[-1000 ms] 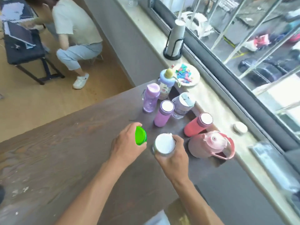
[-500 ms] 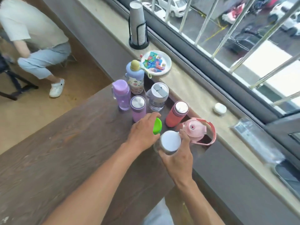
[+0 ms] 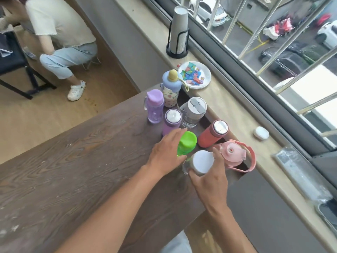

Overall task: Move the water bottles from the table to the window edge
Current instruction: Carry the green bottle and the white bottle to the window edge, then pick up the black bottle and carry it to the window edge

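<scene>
My left hand grips a green bottle from its left side, above the dark wooden table. My right hand holds a clear bottle with a white lid just right of it. Behind them on the table stand several more bottles: a purple one with a white cap, a lilac one, a blue-topped patterned one, a clear grey-lidded tumbler, a red one and a pink jug with a handle. The beige window edge runs along the right.
On the window edge sit a plate of wrapped sweets, a paper-cup holder, a small white case and a plastic-wrapped packet. A person crouches on the floor at the back left beside a dark stand.
Both hands with their bottles have moved forward toward the other bottles and the window edge. More of the green bottle shows past my left hand.
</scene>
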